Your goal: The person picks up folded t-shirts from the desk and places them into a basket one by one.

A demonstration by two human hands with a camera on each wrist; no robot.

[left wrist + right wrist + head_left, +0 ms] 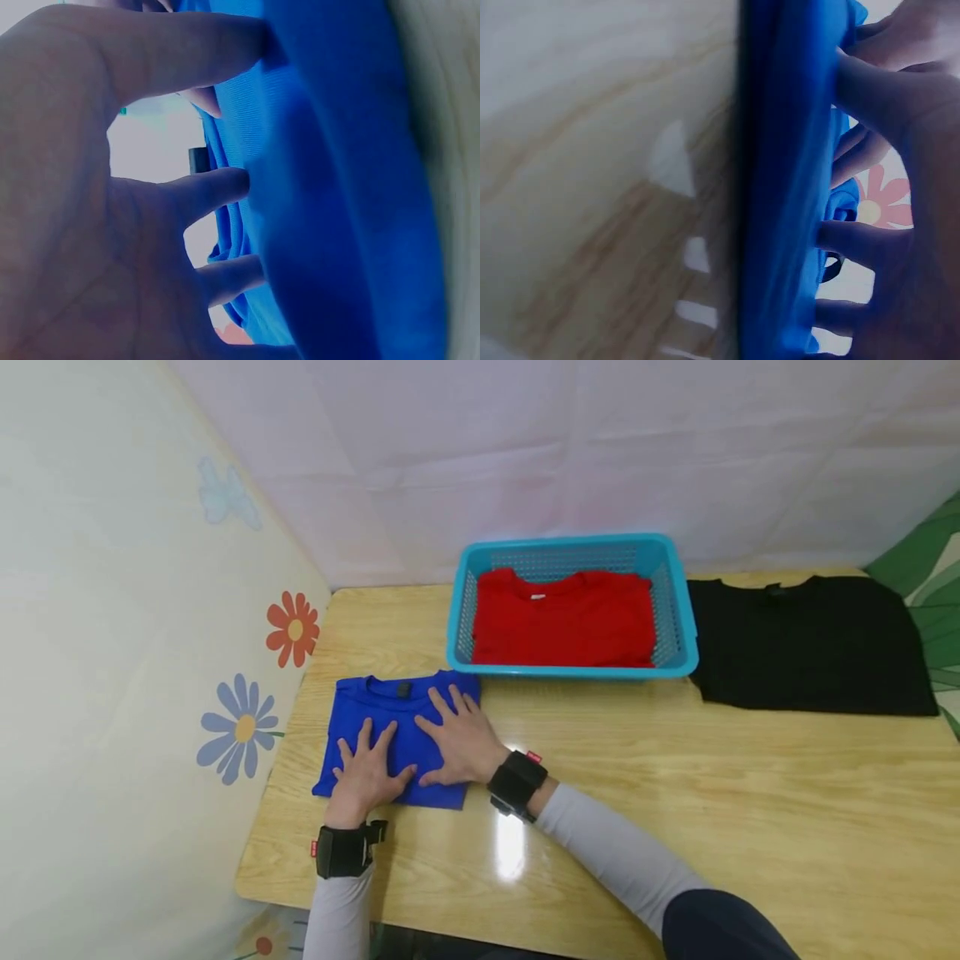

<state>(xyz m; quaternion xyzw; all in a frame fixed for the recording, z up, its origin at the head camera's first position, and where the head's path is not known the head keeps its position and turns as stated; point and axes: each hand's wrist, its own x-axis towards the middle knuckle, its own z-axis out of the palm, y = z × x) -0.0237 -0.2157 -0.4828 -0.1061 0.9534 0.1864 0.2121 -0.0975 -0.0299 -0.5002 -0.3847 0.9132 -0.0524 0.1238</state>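
Note:
A folded blue T-shirt [401,743] lies flat at the left of the table, its collar and dark neck label toward the far side. My left hand [369,779] rests on its left and near part with fingers spread. Across the right part of the shirt, my right hand [463,741] presses with its fingers splayed as well. In the left wrist view, the fingertips [232,184] touch the blue cloth [322,187]. The right wrist view shows the fingers [855,241] against the shirt's folded side [784,187], just above the tabletop.
Behind the hands, a light blue plastic basket [570,672] holds a folded red T-shirt [562,622]. A folded black T-shirt [813,647] lies at the right, beside the basket. The wooden table [600,752] meets a flower-patterned wall covering [150,693] on the left.

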